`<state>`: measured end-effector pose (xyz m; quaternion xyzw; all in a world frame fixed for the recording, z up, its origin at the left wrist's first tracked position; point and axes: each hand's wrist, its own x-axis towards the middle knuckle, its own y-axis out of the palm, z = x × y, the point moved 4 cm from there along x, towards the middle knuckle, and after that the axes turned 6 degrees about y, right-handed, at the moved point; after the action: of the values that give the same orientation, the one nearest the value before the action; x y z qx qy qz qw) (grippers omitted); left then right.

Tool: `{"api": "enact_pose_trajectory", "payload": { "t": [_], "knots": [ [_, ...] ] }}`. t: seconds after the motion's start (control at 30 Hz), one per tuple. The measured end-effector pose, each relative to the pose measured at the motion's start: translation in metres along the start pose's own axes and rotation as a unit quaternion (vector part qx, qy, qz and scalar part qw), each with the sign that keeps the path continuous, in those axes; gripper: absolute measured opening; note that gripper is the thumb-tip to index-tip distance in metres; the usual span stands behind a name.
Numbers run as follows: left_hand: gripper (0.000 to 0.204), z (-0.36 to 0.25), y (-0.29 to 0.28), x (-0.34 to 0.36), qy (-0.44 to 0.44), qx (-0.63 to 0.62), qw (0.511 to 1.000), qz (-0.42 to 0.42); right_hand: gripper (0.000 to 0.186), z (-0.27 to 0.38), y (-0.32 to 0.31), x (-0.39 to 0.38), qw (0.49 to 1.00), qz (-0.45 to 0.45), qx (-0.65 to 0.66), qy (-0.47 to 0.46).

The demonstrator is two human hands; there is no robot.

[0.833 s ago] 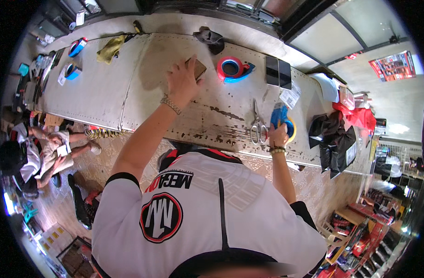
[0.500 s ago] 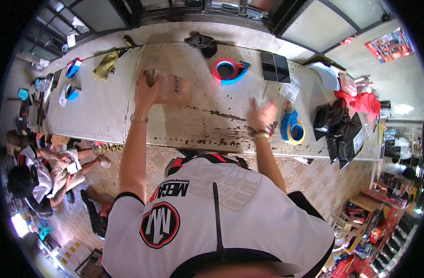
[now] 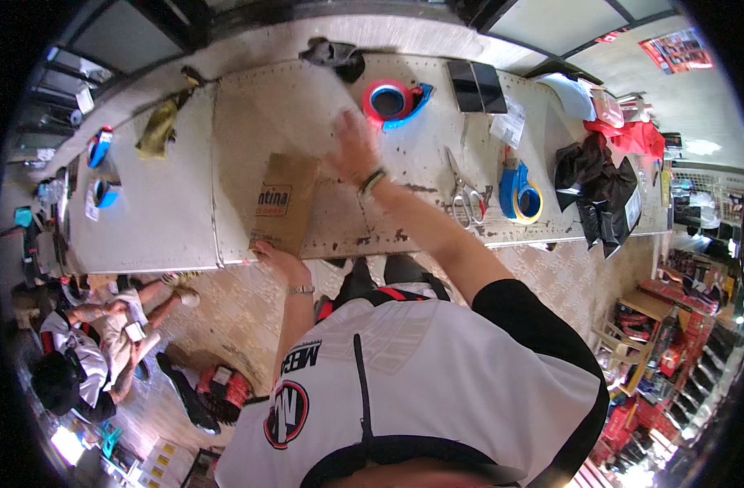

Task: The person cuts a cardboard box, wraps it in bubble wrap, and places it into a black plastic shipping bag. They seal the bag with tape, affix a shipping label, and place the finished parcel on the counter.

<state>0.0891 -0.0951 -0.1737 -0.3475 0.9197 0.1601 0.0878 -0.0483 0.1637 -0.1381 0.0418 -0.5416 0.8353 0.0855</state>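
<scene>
A flat brown cardboard packet with printing (image 3: 287, 203) lies near the worn metal table's (image 3: 404, 232) front edge. My left hand (image 3: 276, 256) grips its lower end. My right hand (image 3: 354, 146), blurred, reaches over the table above and right of the packet, fingers apart and apparently empty, just below a red tape roll with a blue dispenser (image 3: 388, 104). Silver scissors (image 3: 466, 195) lie right of my right forearm, beside a blue tape dispenser with a yellow roll (image 3: 520, 195).
Two black phones (image 3: 476, 88), a white label (image 3: 509, 122), black plastic bags (image 3: 596, 191) and red plastic (image 3: 636, 140) sit rightward. An olive cloth (image 3: 156, 130) and tape rolls (image 3: 105, 191) sit leftward. A co-worker (image 3: 95, 354) sits low at left, holding something pale.
My right hand has let go of the blue dispenser and swung left and up. My left hand has come down toward the front edge with the brown packet, now lying flat and upright-oriented.
</scene>
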Motion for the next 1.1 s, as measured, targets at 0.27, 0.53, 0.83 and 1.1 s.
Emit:
{"api": "enact_pose_trajectory", "payload": {
  "t": [0.27,0.53,0.83,1.1],
  "knots": [
    [0.04,0.021,-0.024,-0.047,-0.158,0.137,0.973,0.099,0.06,-0.172,-0.029,0.03,0.956,-0.04,-0.228,-0.179],
    [0.027,0.162,-0.146,-0.046,-0.395,0.293,0.87,0.04,0.042,-0.085,-0.101,-0.024,0.973,-0.214,0.062,-0.057],
    [0.032,0.308,-0.132,0.013,-0.254,0.381,0.889,-0.006,0.02,0.022,-0.01,-0.327,0.896,0.352,0.268,0.034],
    [0.035,0.261,-0.194,-0.011,-0.142,0.358,0.917,0.107,0.016,-0.036,-0.004,-0.34,0.947,0.143,0.263,0.12]
  ]
}}
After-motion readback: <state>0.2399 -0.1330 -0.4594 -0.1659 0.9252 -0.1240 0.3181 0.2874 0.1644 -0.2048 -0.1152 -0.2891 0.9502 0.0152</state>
